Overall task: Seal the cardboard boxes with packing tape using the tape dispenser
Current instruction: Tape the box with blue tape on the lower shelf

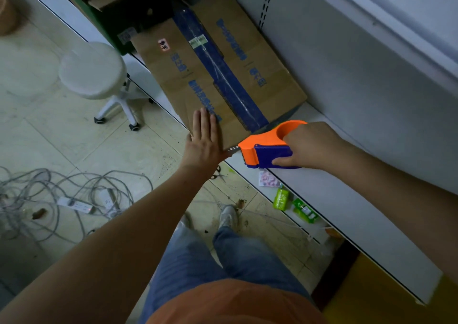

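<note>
Our right hand (313, 146) has its fingers curled round the tape dispenser (269, 147), thumb side up through the orange loop of the handle and fingertips under the blue body, so the tool sits firmly in the grip with its toothed orange nose pointing left, at the near edge of the cardboard box (218, 76). Our left hand (204, 138) lies flat and unclenched, fingers straight and together, palm pressing down on the near left corner of the box top, just beside the dispenser's nose. Both forearms reach forward from below, the left one long and nearly straight, the right one bent in from the side. We judge the dispenser light, rigid plastic, best held by that handle, with care near the serrated cutter. The box looks stiff along its panels but springy at the flaps, so a flat palm is the right hold to keep it from sliding. A strip of blue tape (223, 76) already runs along the centre seam to the near edge. The box rests on a white shelf (347, 199); beyond stand a round stool (93, 69) and loose cables (62, 199) on the floor.
</note>
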Tool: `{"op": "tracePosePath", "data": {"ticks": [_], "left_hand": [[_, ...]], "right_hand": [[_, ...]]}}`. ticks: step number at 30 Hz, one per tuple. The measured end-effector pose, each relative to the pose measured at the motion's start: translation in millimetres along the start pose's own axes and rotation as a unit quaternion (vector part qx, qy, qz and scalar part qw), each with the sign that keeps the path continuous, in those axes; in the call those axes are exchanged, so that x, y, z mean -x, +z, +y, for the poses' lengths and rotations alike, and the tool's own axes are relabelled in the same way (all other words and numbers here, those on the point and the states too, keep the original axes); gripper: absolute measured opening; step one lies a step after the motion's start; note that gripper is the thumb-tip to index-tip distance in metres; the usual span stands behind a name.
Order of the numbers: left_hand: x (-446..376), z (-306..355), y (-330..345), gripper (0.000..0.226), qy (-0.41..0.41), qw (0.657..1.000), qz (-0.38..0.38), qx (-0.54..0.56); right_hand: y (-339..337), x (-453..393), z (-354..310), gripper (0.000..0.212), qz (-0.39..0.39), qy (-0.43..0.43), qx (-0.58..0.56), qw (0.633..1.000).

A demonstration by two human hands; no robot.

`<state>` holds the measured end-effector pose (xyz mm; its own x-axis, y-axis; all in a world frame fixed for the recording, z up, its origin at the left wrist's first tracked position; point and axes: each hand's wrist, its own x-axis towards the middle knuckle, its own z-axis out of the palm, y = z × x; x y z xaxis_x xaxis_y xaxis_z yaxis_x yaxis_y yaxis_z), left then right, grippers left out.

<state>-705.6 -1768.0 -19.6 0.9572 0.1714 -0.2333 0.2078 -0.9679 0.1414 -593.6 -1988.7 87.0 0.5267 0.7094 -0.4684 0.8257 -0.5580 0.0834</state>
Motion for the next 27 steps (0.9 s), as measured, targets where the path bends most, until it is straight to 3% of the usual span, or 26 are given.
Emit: {"op": "tracePosePath", "data": {"ticks": [11, 18, 27], "left_hand": [[-1.9, 4.5, -17.0, 0.122, 0.015, 0.999, -0.028, 0.003], [-7.3, 13.6, -18.5, 0.099, -0.03, 0.995, -0.069, -0.06], [-23.7, 26.6, -24.4, 0.126, -0.063, 0.995, -0.078, -0.004]], "right_hand": [[-2.5, 28.0, 70.6, 0.049, -0.005, 0.105, 0.005, 0.994], [7.8, 5.1, 53.8, 0.051, -0.048, 0.116, 0.06, 0.99], [6.8, 8.4, 75.1, 0.058, -0.01, 0.163, 0.021, 0.986]]}}
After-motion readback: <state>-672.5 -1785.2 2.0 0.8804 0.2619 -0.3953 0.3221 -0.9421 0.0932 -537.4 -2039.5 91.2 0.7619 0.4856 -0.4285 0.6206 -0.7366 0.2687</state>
